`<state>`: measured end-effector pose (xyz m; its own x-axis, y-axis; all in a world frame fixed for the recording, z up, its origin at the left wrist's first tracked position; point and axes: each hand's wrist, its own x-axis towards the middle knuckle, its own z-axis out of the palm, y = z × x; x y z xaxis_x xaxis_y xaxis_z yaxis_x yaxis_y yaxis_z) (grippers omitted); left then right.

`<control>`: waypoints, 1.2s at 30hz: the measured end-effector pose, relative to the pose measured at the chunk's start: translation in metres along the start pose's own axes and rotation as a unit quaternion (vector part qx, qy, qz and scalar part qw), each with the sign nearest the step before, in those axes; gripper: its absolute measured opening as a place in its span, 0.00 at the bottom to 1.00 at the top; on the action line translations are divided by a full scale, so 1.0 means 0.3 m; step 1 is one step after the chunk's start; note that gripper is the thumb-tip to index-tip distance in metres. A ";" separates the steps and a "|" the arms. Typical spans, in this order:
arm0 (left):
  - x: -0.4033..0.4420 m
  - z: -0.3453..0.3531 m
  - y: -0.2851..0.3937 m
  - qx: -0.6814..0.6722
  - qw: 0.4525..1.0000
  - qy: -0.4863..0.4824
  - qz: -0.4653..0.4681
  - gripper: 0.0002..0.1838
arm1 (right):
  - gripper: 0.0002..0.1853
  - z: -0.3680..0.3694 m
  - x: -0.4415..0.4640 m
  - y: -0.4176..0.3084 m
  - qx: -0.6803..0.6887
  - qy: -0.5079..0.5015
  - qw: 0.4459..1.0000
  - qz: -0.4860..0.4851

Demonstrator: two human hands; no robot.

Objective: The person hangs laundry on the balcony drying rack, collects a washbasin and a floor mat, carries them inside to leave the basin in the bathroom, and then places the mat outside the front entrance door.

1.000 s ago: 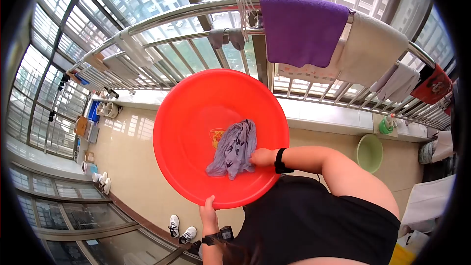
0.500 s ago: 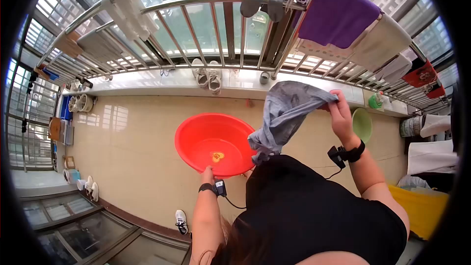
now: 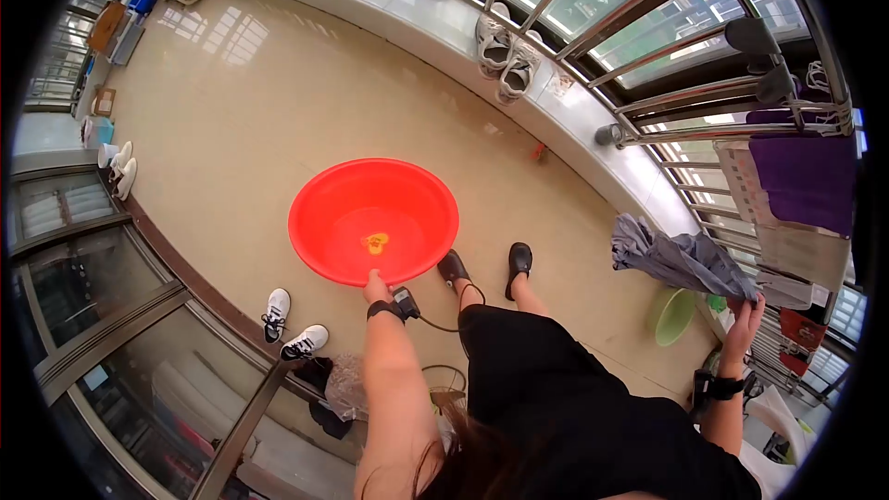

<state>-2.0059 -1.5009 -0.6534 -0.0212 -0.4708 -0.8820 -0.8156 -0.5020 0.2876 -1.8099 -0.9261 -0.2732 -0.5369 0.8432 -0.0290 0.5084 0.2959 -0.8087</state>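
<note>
My left hand (image 3: pixel 377 289) grips the near rim of a red plastic basin (image 3: pixel 319 213), thumb over the edge. A yellow and orange mark (image 3: pixel 376 243) shows on the basin's bottom; nothing else is visible inside. Out to the right, my right hand (image 3: pixel 741 322) is closed on one end of a crumpled grey cloth garment (image 3: pixel 671 252). The garment stretches leftward from the fingers, its far end loose in the air near the railing. What kind of garment it is I cannot make out.
A green basin (image 3: pixel 675 317) is by the right wall. Grey shoes (image 3: pixel 505 54) stand on the white ledge under the metal railing, where a purple towel (image 3: pixel 804 181) hangs. White sneakers (image 3: pixel 290 326) lie near the sliding door at left. Dark clogs (image 3: pixel 520 264) are on my feet.
The view has turned, and the grey garment has swung from beside the basin out to the far right in my right hand. My left hand still holds the basin's rim.
</note>
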 end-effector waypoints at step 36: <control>0.458 -0.507 -0.649 -0.458 0.875 0.085 -0.133 0.24 | 0.12 0.456 0.228 -0.052 -0.106 -0.217 0.967 -0.074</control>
<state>-1.7622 -1.5782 -0.7738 0.2482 -0.3116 -0.9172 0.0292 -0.9440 0.3286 -1.9466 -0.9344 -0.3430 -0.8234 0.5298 -0.2033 0.5062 0.5239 -0.6851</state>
